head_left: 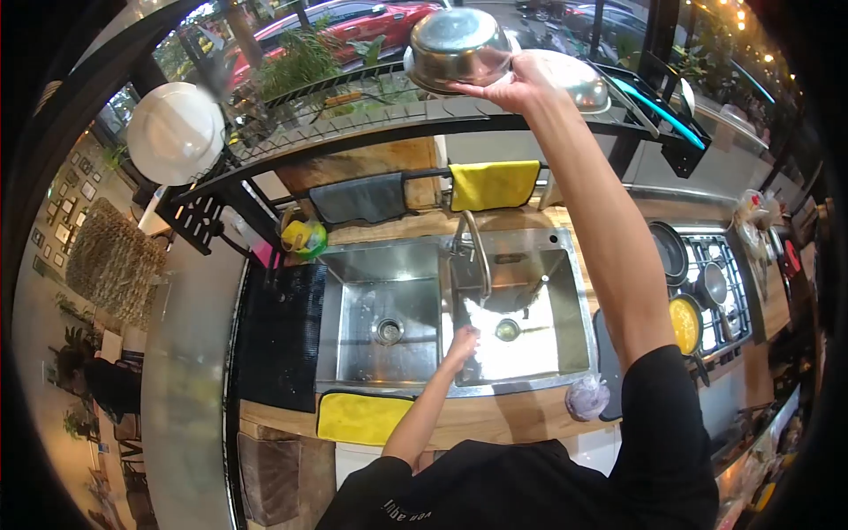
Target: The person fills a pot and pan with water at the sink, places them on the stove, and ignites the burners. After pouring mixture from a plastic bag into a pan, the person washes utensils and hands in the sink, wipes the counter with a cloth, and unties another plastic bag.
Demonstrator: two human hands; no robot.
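Note:
My right hand (517,84) is raised to the overhead rack, its fingers along the rim of an upturned metal bowl (459,49). Beside it on the rack is another shiny metal bowl (574,81), partly behind my wrist. Low over the double sink (449,375), my left hand (464,340) is near the divider, at the right basin's edge. Its fingers look curled; what they hold, if anything, is lost in glare. The curved faucet (481,256) stands just beyond that hand.
White plates (177,132) stand at the rack's left end. Yellow cloth (495,185) and grey cloth (358,199) hang behind the sink; a yellow mat (362,418) lies in front. A black drying mat (281,336) is left, a gas stove (720,291) with pans right.

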